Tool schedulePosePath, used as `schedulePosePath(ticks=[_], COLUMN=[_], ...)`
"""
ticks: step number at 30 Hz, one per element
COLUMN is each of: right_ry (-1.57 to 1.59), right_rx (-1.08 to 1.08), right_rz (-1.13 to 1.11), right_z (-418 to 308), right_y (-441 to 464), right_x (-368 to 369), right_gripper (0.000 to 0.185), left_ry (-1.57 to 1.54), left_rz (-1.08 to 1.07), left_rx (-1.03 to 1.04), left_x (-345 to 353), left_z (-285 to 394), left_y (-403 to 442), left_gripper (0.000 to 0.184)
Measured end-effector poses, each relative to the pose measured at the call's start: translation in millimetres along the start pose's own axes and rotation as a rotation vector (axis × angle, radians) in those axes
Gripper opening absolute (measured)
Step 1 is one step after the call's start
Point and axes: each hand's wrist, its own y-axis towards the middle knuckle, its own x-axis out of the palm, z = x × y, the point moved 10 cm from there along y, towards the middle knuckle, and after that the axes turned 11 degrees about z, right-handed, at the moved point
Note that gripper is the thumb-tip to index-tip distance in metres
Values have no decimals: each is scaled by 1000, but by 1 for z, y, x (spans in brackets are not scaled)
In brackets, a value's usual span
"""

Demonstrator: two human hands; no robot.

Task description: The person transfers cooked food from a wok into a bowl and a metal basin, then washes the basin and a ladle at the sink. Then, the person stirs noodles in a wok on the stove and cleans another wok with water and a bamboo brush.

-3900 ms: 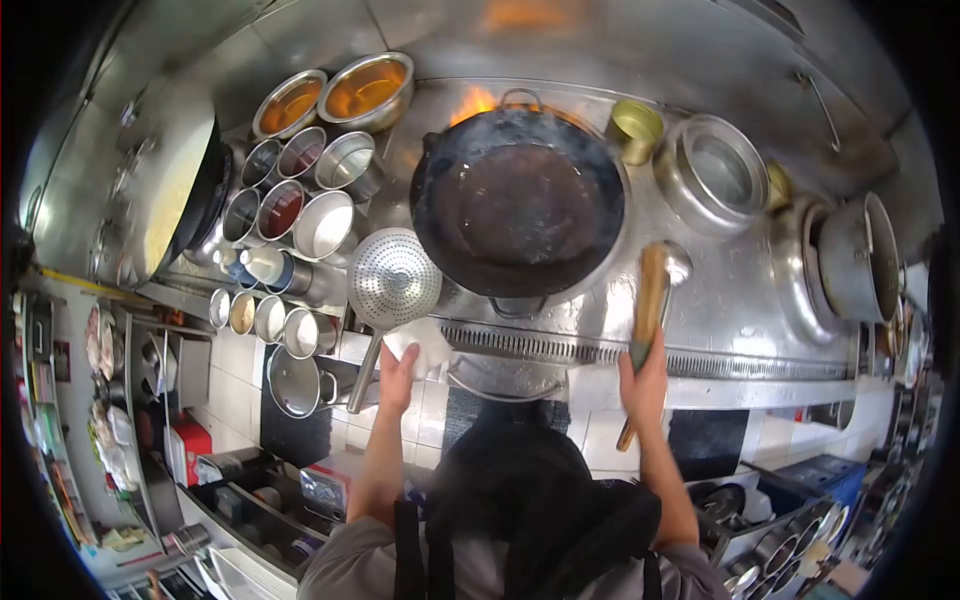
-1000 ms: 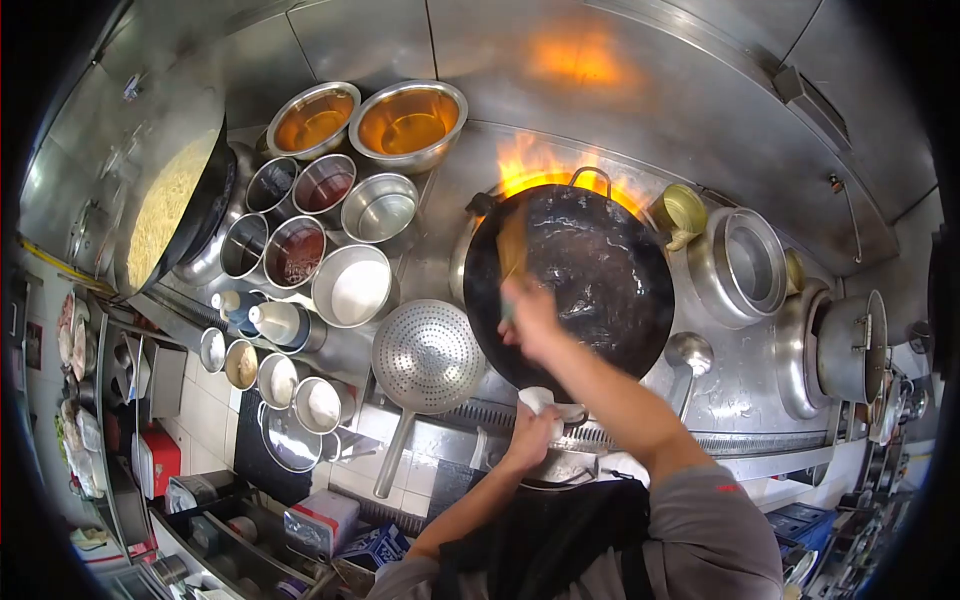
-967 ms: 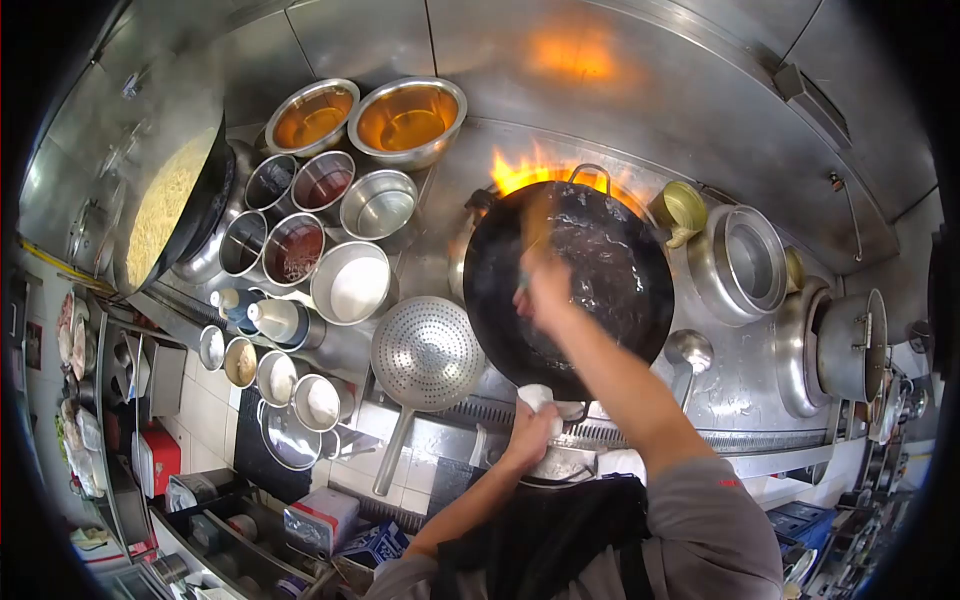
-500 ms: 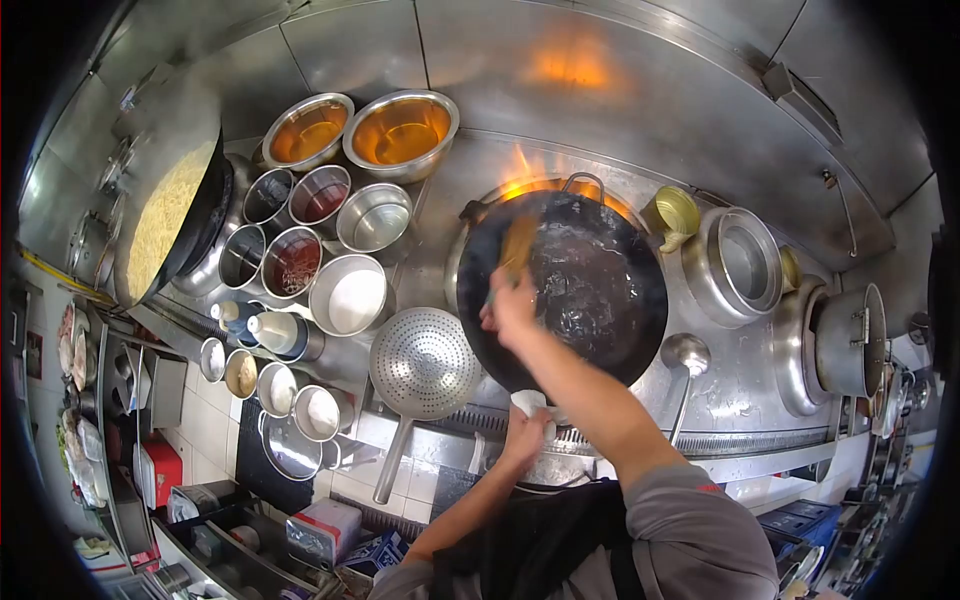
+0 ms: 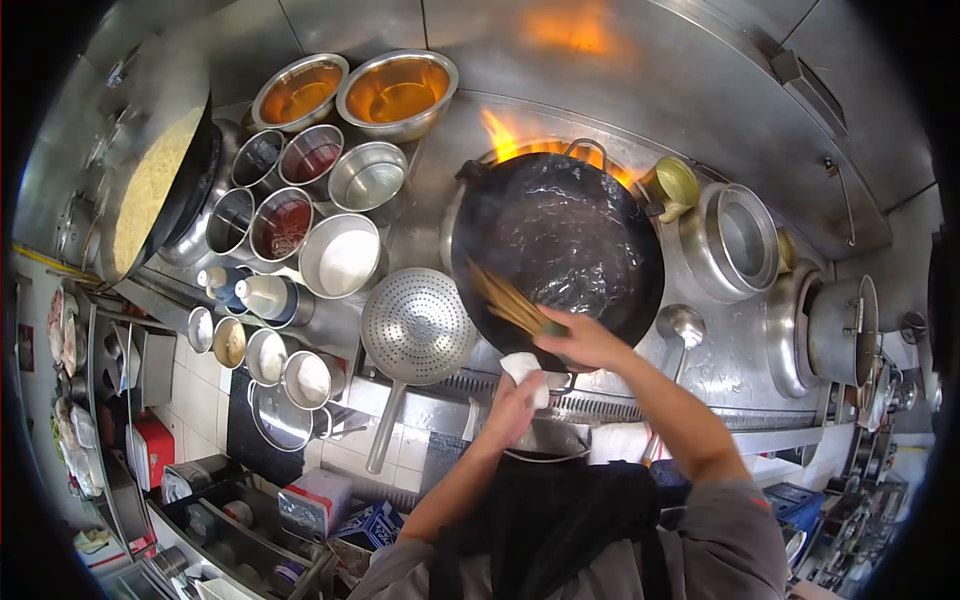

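A large black wok (image 5: 570, 235) sits over the burner, with water moving inside it. My right hand (image 5: 585, 342) is wrapped round a bamboo wok brush (image 5: 508, 300) above the wok's near left side; the bristles point left and are a little blurred. At the wok's near rim, my left hand (image 5: 512, 408) is closed on a folded white cloth (image 5: 524, 372), beside the wok's near handle. Flames (image 5: 505, 138) rise behind the far rim, close to the far loop handle (image 5: 586, 150).
A perforated strainer (image 5: 418, 325) lies left of the wok, and a ladle (image 5: 682, 325) rests on its right. Several metal pots of seasonings (image 5: 340, 255) and two bowls of amber liquid (image 5: 398, 98) stand left. Stacked pots (image 5: 740, 245) occupy the right. Another wok (image 5: 160, 190) holds pale food at far left.
My right hand has swept the brush from the wok's far left part back toward the near rim. My left hand stays on the cloth. The camera view has shifted slightly.
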Motion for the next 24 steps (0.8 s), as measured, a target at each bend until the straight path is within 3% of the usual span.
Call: schedulePosePath(ticks=[1,2,4,5,7,9,11,14,16,18,20,22,24], right_ry=[-264,-431,-868,-922,-898,-795,-569,-586,-719,-908,-938,-873,-625], right_rx=[160,94,227,249,241,238,379,298,313,434,290,291,406], right_rz=[-111,-98,-33,48,274,386,409,331,168,191,472,468,483], right_z=[7,34,73,83,50,48,50,38,31,82,73,63,67], right_y=[-30,-46,-52,-37,7,56,69,38,-9,-26,5,73,84], right_x=[-29,-55,-122,-152,-180,-159,-113,-65,-83,-139,-187,-183,-145], right_gripper=[75,74,69,61,55,54,54,67,70,72,75,79,77], left_ry=[29,55,107,105,144,159,164,178,191,224,211,164,144], left_rz=[27,33,44,55,116,170,181,131,141,131,102,101,100], left_rx=[-7,-20,-34,-55,-102,-124,-92,-16,27,-8,-46,-85,-103], left_x=[0,-4,-8,-4,-8,-9,-4,-4,-8,-19,-16,-10,-7], left_z=[2,1,0,3,1,1,6,1,1,-7,-11,-13,-16], left_y=[-3,-4,-2,-4,-1,0,1,5,7,13,22,25,28], left_gripper=[29,28,28,27,27,26,25,22,21,22,24,22,23])
